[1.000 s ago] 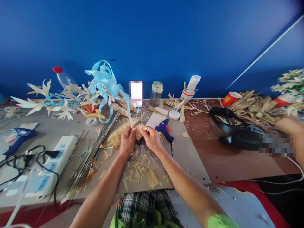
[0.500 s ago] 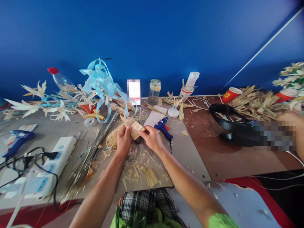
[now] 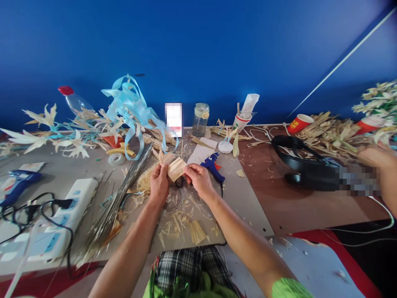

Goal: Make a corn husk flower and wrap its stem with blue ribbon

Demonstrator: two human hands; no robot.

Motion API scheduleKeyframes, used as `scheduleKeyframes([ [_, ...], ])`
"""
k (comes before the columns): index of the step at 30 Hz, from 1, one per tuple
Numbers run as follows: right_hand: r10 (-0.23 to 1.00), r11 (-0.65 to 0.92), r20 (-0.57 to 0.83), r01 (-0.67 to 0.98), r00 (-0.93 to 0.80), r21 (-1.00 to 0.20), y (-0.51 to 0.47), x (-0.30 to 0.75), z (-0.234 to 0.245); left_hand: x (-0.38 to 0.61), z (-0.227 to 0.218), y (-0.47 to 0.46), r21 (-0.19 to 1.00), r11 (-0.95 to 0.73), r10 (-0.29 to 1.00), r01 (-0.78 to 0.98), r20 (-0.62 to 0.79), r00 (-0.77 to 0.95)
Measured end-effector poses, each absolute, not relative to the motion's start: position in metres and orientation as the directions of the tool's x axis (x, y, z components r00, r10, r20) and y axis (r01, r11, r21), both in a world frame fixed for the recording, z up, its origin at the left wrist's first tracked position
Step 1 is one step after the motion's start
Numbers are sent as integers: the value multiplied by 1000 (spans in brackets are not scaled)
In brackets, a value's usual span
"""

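A pale, ribbed piece of corn husk (image 3: 176, 168) is stretched between my two hands over the middle of the table. My left hand (image 3: 159, 182) pinches its left end. At the right end, the thumb and fingers of my right hand (image 3: 199, 179) grip its edge. Beside my left fingers stands a small pointed husk piece (image 3: 159, 156); whether that hand holds it too I cannot tell. A bundle of thin wires (image 3: 116, 207) lies left of my left hand. Close behind my right hand is a blue glue gun (image 3: 214, 167). Husk scraps (image 3: 197, 231) litter the table below.
At left are a white power strip (image 3: 72, 211) with black cords and a second blue glue gun (image 3: 20, 184). Husk flowers and light blue ribbon (image 3: 127, 103) stand behind. A clear jar (image 3: 201, 120) is by the wall. Another person's hand (image 3: 376, 159) is at far right, near a black headset (image 3: 305, 165).
The husk has turned slightly, its right end now higher and its ribbed face more toward me. Both hands keep their hold. The other person's hand at right has shifted a little.
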State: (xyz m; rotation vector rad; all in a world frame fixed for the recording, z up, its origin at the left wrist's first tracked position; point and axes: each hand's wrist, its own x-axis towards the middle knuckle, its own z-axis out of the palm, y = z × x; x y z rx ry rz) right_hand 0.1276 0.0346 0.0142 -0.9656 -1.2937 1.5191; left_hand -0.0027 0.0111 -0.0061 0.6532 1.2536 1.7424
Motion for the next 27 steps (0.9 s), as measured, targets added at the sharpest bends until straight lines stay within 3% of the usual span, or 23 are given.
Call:
scheduleKeyframes([
  [7, 991, -122, -88, -399, -104, -909, 45, 128, 9, 1, 5, 9, 861, -97, 928, -499, -103, -359],
  [12, 985, -173, -138, -498, -106, -850, 46, 127, 13, 7, 9, 7, 798, -23, 969, -602, -129, -209],
  [17, 980, -196, -152, -516, -125, -834, 44, 126, 14, 9, 9, 6, 762, -9, 978, -648, -129, -165],
  [21, 984, -152, -92, -441, -154, -884, 38, 121, 11, 11, 6, 6, 785, -34, 980, -619, -95, -175],
  [27, 971, 13, 34, -89, -237, -996, 26, 119, 10, 7, 4, 9, 785, -120, 960, -607, -63, -271],
])
